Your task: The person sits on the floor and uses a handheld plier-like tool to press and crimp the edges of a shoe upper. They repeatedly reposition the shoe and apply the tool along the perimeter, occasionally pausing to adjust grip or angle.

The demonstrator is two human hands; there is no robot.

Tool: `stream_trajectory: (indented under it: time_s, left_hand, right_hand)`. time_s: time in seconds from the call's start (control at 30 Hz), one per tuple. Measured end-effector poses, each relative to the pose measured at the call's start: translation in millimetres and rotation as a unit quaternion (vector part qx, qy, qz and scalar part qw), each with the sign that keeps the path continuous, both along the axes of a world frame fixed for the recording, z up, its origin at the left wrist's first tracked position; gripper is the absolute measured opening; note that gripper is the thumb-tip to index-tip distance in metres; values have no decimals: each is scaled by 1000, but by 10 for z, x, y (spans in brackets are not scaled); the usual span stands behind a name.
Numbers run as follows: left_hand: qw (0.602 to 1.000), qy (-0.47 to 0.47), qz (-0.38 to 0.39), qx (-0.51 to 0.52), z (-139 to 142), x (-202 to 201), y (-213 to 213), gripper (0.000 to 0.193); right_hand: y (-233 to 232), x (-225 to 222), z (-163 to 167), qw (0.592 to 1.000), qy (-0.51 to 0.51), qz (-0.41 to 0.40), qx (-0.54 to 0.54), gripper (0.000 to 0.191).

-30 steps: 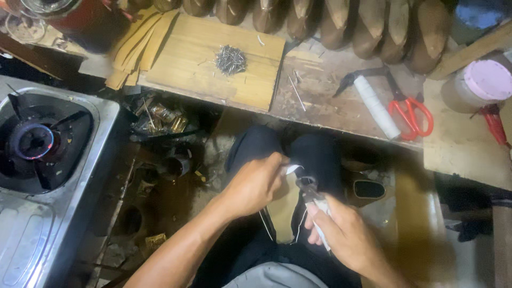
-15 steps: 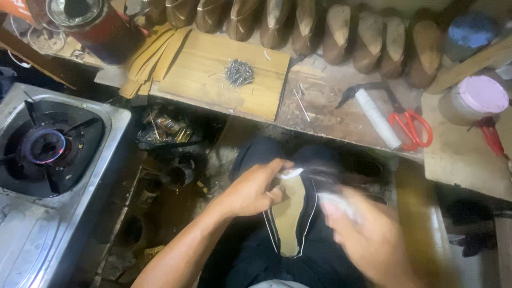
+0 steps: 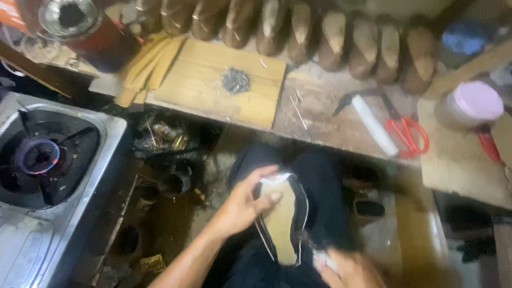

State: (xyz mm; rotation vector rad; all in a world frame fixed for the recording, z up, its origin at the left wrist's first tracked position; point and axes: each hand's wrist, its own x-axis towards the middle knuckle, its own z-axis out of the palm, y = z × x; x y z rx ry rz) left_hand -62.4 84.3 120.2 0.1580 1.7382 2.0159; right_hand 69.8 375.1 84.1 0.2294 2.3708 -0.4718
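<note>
A dark shoe upper stretched over a last, its tan insole (image 3: 281,218) facing up, rests on my lap. My left hand (image 3: 242,205) grips the toe end of it, thumb pressed on the insole. My right hand (image 3: 346,269) is blurred at the bottom edge beside the heel end; something pale shows at its fingers, and I cannot tell what it is. A small pile of nails (image 3: 235,80) lies on a wooden board (image 3: 213,96) on the bench ahead.
A row of wooden shoe lasts (image 3: 330,37) lines the back of the bench. A white-handled hammer (image 3: 370,122), red scissors (image 3: 408,133) and a pink-lidded tub (image 3: 472,104) lie to the right. A lit gas burner (image 3: 37,157) sits at left, a dark can (image 3: 90,32) behind it.
My right hand has dropped from the shoe's side down to the heel end at the frame's bottom. The view has shifted a little; my left hand stays on the toe.
</note>
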Motion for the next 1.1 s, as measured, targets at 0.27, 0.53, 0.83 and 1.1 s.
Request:
stream_trajectory:
  time_s: [0.27, 0.53, 0.83, 1.1]
  left_hand:
    - [981, 41, 169, 88, 20, -28, -151, 52]
    - [906, 19, 260, 334, 381, -32, -77, 66]
    - [896, -144, 269, 324, -397, 361, 82, 57]
    - [893, -178, 301, 283, -517, 417, 53, 49]
  right_hand:
    - [259, 40, -273, 889, 163, -317, -287, 51]
    - [-466, -177, 121, 695, 175, -448, -535, 61]
    - [-812, -417, 688, 813, 516, 2, -272, 54]
    - [-880, -390, 580, 798, 570, 7, -199, 40]
